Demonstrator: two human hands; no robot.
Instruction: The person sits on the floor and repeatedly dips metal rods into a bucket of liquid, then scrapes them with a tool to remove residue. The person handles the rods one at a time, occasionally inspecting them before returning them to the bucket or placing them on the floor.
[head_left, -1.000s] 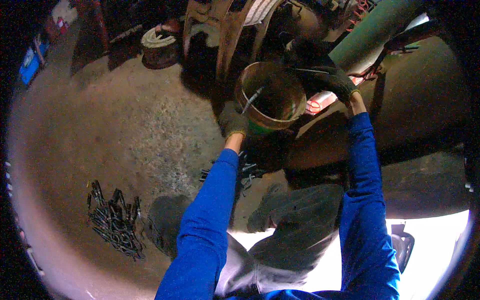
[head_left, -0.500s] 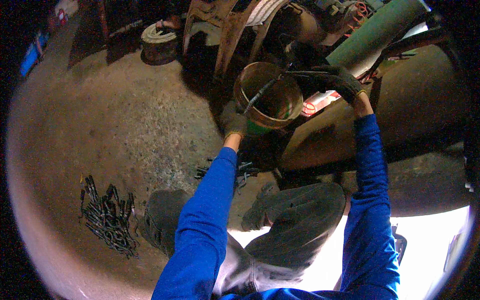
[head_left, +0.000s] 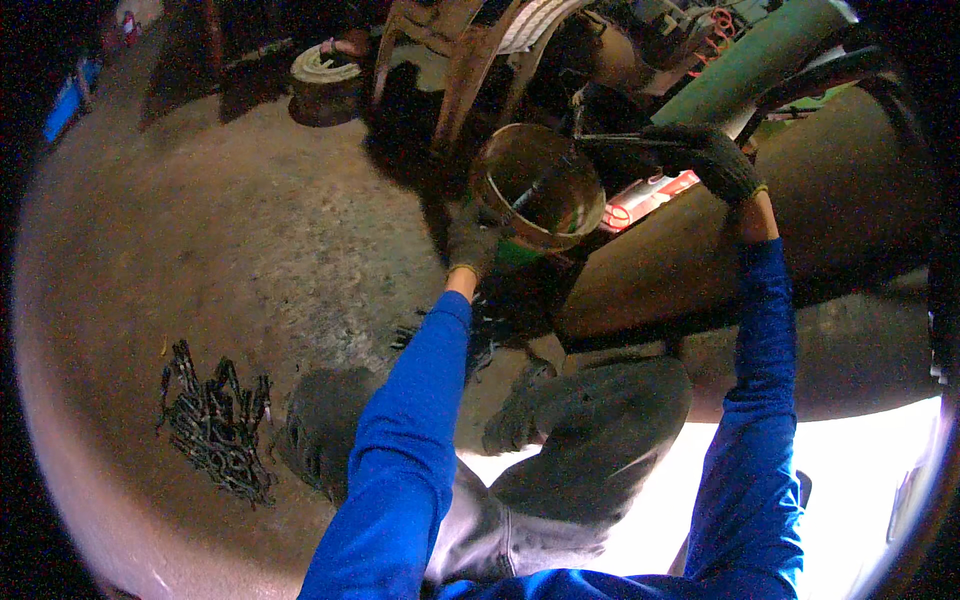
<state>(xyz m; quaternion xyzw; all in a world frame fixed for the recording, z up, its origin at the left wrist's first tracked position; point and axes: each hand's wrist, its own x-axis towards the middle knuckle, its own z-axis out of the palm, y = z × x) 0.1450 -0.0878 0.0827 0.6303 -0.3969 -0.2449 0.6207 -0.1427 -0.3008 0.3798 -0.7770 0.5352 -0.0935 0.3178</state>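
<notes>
My left hand (head_left: pixel 472 240), in a dark glove, is closed on the near left side of a worn round bucket (head_left: pixel 587 218) with a green outer side. The bucket is tilted, its mouth facing me. A thin greyish rod (head_left: pixel 535 188) slants across its opening; whether it is the bucket's handle or a loose piece I cannot tell. My right hand (head_left: pixel 722 165), also gloved, is closed around long thin metal tongs (head_left: pixel 625 138). Their tips reach left to the bucket's far right rim. The bucket's bottom is in shadow.
A pile of dark metal pieces (head_left: pixel 220 425) lies on the floor at left, with several more (head_left: pixel 485 335) beyond my left forearm. Ahead are a brown chair (head_left: pixel 465 85) and a round drum-like object (head_left: pixel 325 90). A green cylinder (head_left: pixel 755 75) and large brown curved body (head_left: pixel 680 260) stand right.
My right hand has moved a little to the right with the tongs, which are now more level. The thin rod sits lower in the bucket's mouth. My left hand stays at the bucket.
</notes>
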